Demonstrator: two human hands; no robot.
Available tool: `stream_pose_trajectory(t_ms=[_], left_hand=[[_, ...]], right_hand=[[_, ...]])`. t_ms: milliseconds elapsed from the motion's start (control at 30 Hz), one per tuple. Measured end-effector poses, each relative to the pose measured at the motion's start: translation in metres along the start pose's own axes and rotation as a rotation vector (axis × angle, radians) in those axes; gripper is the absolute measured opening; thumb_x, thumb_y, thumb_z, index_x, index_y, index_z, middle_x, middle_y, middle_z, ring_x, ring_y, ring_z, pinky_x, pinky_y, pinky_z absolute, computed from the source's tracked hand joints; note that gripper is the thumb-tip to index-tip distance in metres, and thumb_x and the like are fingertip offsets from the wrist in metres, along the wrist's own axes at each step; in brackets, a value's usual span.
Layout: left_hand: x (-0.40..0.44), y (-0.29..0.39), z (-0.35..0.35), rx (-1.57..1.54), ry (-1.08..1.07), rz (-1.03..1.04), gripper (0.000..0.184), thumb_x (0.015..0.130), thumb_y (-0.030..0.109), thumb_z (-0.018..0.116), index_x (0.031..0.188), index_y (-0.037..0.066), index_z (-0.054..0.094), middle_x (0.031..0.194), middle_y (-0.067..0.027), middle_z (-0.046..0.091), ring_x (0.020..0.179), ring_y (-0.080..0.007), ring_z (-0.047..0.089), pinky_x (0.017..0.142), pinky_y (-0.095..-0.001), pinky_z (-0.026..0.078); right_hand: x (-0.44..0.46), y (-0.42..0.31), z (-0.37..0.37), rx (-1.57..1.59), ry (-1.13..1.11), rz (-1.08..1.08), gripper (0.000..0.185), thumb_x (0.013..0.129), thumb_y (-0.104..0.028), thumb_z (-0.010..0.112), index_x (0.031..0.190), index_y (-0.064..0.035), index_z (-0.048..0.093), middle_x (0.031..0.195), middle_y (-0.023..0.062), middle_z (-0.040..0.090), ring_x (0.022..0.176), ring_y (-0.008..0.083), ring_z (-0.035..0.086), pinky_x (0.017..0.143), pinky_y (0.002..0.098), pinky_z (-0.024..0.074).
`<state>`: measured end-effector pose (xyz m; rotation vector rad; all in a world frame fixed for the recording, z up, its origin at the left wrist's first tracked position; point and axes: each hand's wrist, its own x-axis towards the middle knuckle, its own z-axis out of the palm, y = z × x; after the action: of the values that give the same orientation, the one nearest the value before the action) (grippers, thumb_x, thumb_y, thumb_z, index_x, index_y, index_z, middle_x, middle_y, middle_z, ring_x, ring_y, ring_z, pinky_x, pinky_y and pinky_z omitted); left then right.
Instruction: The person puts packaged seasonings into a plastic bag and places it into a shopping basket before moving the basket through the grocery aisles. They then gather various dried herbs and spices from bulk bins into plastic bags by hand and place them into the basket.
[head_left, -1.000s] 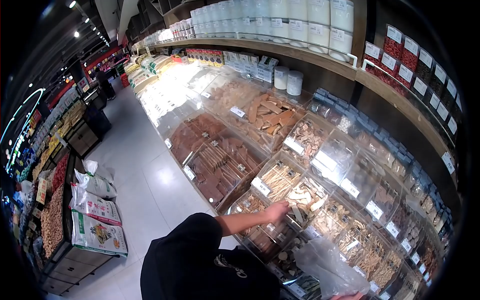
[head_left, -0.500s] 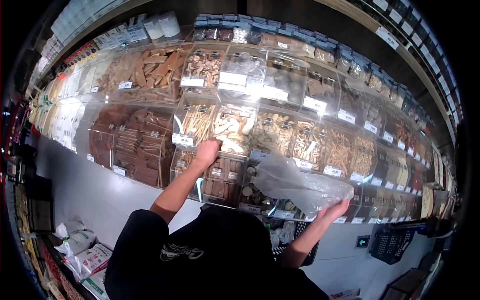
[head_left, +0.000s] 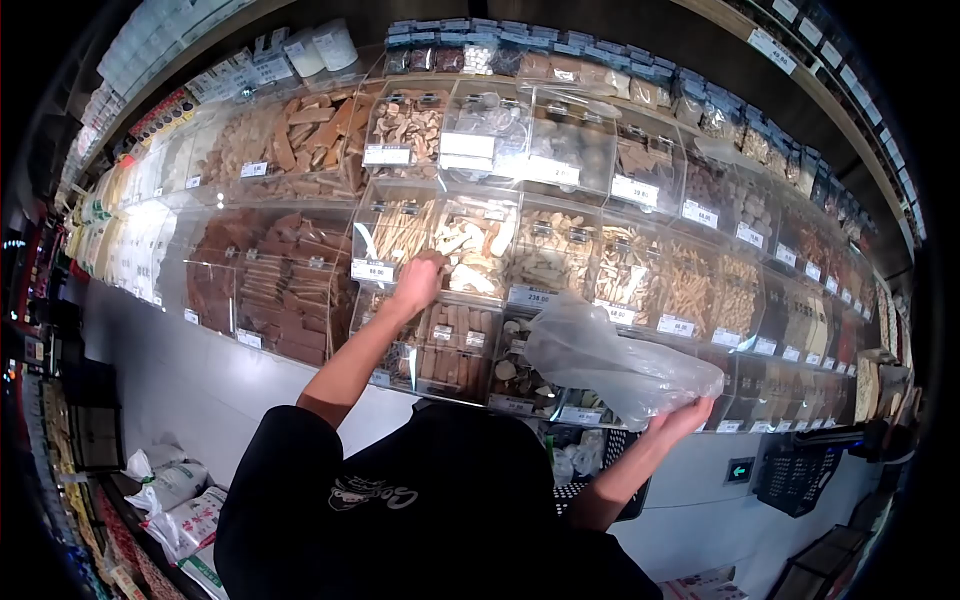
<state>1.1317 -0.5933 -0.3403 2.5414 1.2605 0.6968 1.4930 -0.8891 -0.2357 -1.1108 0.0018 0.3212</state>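
My left hand (head_left: 419,281) is closed, its fingers curled at the front left of a clear bin of pale dried slices (head_left: 474,246). What those fingers hold, if anything, is hidden. Just left of the hand, another bin contains thin dried sticks (head_left: 405,225). My right hand (head_left: 688,414) grips one end of a translucent plastic bag (head_left: 620,360), which spreads leftward over the fronts of the lower bins. The bag looks limp, and I cannot make out anything inside it.
Tiered clear bins of dried goods with price labels (head_left: 537,297) fill the display. Brown bark-like pieces (head_left: 285,285) lie in bins to the left. Below are a black basket (head_left: 797,480) at right and white sacks (head_left: 180,510) at lower left. Small packets (head_left: 560,68) line the top.
My left hand has shifted slightly forward along the bin front. The bag and my right hand appear a little farther right in view, as the camera has also shifted.
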Motion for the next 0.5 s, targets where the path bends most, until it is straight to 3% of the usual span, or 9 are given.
stream_pose_trajectory(t_ms=[100, 133, 267, 400, 500], left_hand=[[0.013, 0.002, 0.002, -0.359, 0.156, -0.385, 0.010, 0.081, 0.005, 0.063, 0.087, 0.001, 0.070, 0.084, -0.0171, 0.067, 0.076, -0.0328, 0.066, 0.069, -0.0378, 0.052], [0.015, -0.005, 0.011, -0.324, 0.140, -0.438, 0.009, 0.079, 0.005, 0.064, 0.084, 0.001, 0.070, 0.083, -0.0166, 0.068, 0.075, -0.0301, 0.067, 0.068, -0.0354, 0.052], [0.005, 0.002, 0.025, -0.261, 0.246, -0.401, 0.012, 0.077, 0.008, 0.067, 0.089, 0.005, 0.071, 0.084, -0.0165, 0.066, 0.073, -0.0331, 0.065, 0.067, -0.0385, 0.052], [-0.023, 0.022, -0.002, 0.013, 0.037, -0.157, 0.018, 0.074, 0.001, 0.061, 0.089, 0.003, 0.069, 0.095, -0.0174, 0.062, 0.076, -0.0387, 0.064, 0.071, -0.0462, 0.052], [-0.021, 0.002, 0.016, 0.070, 0.003, -0.196, 0.021, 0.071, -0.003, 0.058, 0.088, 0.004, 0.069, 0.094, -0.0178, 0.062, 0.076, -0.0387, 0.064, 0.071, -0.0457, 0.052]], right_hand=[[0.001, 0.001, -0.007, 0.001, 0.009, -0.009, 0.036, 0.091, -0.018, 0.047, 0.121, 0.0022, 0.053, 0.119, 0.0162, 0.056, 0.103, 0.0283, 0.058, 0.088, 0.0392, 0.0506], [0.001, 0.003, -0.008, 0.006, 0.011, -0.008, 0.036, 0.091, -0.018, 0.047, 0.120, 0.0023, 0.053, 0.120, 0.0164, 0.056, 0.103, 0.0284, 0.058, 0.087, 0.0392, 0.0507], [-0.004, 0.003, 0.000, -0.037, 0.037, -0.005, 0.037, 0.090, -0.017, 0.046, 0.121, 0.0024, 0.053, 0.120, 0.0168, 0.056, 0.104, 0.0285, 0.058, 0.088, 0.0394, 0.0506], [-0.002, 0.002, -0.010, 0.018, 0.022, 0.030, 0.038, 0.089, -0.016, 0.047, 0.122, 0.0023, 0.053, 0.119, 0.0160, 0.057, 0.104, 0.0280, 0.058, 0.089, 0.0392, 0.0500], [0.003, 0.010, -0.010, 0.013, 0.001, 0.051, 0.038, 0.088, -0.015, 0.048, 0.121, 0.0024, 0.054, 0.118, 0.0153, 0.058, 0.104, 0.0279, 0.058, 0.089, 0.0393, 0.0500]])
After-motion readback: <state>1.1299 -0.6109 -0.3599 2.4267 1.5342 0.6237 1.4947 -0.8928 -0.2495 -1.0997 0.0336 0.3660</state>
